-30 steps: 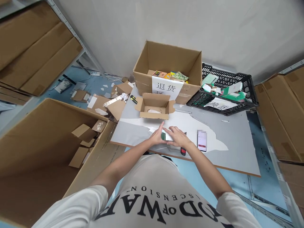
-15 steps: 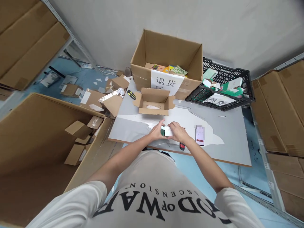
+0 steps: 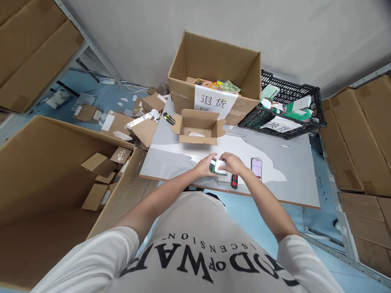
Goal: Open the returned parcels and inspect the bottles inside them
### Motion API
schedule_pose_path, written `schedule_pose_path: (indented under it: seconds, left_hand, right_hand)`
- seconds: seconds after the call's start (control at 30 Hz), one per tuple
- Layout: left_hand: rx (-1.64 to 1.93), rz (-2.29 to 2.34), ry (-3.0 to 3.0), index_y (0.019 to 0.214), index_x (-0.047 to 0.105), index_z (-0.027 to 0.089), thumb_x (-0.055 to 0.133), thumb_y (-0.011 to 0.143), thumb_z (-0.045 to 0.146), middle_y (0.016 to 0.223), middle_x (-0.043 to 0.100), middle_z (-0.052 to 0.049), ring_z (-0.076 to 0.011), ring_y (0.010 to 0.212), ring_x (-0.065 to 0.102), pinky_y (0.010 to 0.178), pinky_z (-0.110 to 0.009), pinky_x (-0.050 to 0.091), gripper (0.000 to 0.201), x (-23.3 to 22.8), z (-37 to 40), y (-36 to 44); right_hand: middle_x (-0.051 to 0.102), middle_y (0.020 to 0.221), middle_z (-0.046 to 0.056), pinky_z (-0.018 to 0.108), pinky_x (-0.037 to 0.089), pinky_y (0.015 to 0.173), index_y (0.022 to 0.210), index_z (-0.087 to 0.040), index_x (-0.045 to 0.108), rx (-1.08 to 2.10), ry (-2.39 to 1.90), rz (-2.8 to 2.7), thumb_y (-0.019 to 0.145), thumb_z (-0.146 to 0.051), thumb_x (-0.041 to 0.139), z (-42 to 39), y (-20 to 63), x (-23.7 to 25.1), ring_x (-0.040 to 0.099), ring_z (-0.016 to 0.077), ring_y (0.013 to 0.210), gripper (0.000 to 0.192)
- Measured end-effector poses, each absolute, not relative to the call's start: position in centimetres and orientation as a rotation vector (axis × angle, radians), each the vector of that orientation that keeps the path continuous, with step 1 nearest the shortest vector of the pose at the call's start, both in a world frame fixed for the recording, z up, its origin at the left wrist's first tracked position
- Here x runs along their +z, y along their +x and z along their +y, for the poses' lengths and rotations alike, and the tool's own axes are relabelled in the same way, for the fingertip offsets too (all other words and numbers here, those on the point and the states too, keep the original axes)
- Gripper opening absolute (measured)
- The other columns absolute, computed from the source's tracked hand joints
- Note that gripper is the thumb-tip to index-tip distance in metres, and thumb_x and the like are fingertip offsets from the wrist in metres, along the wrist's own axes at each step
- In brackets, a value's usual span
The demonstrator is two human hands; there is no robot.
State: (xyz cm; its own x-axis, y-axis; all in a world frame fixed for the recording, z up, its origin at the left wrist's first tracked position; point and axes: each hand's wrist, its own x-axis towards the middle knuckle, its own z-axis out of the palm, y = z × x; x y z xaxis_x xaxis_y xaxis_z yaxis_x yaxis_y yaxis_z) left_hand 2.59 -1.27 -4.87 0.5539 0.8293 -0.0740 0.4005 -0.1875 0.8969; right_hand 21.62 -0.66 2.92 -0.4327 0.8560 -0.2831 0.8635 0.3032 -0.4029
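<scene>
Left hand (image 3: 204,166) cups green-white box (image 3: 219,167); right hand (image 3: 231,163), knuckles up, grips opposite end.

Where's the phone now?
In the head view, the phone lies on the table to the right of the right hand, with the black crate beyond it.

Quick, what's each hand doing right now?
Left hand: holding a small green-and-white box by its green end.
Right hand: holding the same box at its white part.
</scene>
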Motion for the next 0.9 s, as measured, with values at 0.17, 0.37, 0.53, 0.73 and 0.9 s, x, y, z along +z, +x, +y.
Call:
schedule_pose_path:
  seconds: [0.17, 0.37, 0.53, 0.73, 0.9]
  left_hand:
    - [0.562, 1.029, 1.768, 0.137, 0.030, 0.022, 0.087, 0.043, 0.039, 0.118, 0.058, -0.008, -0.0285, 0.111, 0.057, 0.095, -0.039, 0.043, 0.110, -4.9, -1.2, 2.6]
    - [0.530, 0.999, 1.775, 0.134, 0.036, 0.022, 0.087, 0.045, 0.035, 0.122, 0.058, -0.009, -0.0291, 0.112, 0.057, 0.097, -0.040, 0.043, 0.103, -4.7, -1.2, 2.6]
    - [0.539, 0.944, 1.815, 0.132, 0.039, 0.022, 0.085, 0.049, 0.029, 0.127, 0.056, -0.009, -0.0287, 0.113, 0.056, 0.097, -0.039, 0.043, 0.095, -4.5, -1.1, 2.3]
    - [0.574, 0.962, 1.822, 0.127, 0.045, 0.020, 0.083, 0.053, 0.033, 0.125, 0.057, -0.008, -0.0271, 0.110, 0.057, 0.094, -0.037, 0.044, 0.084, -4.5, -0.5, 2.2]
    - [0.571, 1.018, 1.821, 0.122, 0.047, 0.021, 0.081, 0.054, 0.043, 0.117, 0.061, -0.005, -0.0250, 0.103, 0.060, 0.089, -0.035, 0.045, 0.079, -4.5, 0.3, 2.0]
  right_hand:
    - [0.060, 0.092, 0.005, 0.028, 0.041, 0.073, 0.097, -0.021, 0.065, -0.799, 1.681, 2.580, 0.070, -0.035, 0.077, -0.8, 21.7, 2.4, 0.057, 0.0207, 0.090, 0.032]
    - [0.063, 0.078, 0.002, 0.029, 0.044, 0.070, 0.080, -0.018, 0.068, -1.231, 1.876, 2.486, 0.071, -0.042, 0.073, 0.1, 22.8, 1.0, 0.058, 0.0160, 0.073, 0.027]
    - [0.060, 0.061, -0.002, 0.025, 0.043, 0.056, 0.070, -0.015, 0.065, -1.938, 1.877, 2.093, 0.060, -0.052, 0.074, 2.3, 23.6, -0.2, 0.052, 0.0117, 0.057, 0.040]
    - [0.064, 0.079, 0.004, 0.031, 0.049, 0.067, 0.087, -0.017, 0.063, -1.723, 1.958, 2.373, 0.075, -0.045, 0.063, 2.0, 22.9, 0.1, 0.058, 0.0162, 0.071, 0.031]
    - [0.061, 0.119, 0.011, 0.041, 0.042, 0.098, 0.108, -0.021, 0.064, -1.076, 1.695, 2.768, 0.088, -0.037, 0.051, -0.1, 23.5, 1.3, 0.054, 0.0233, 0.113, 0.029]
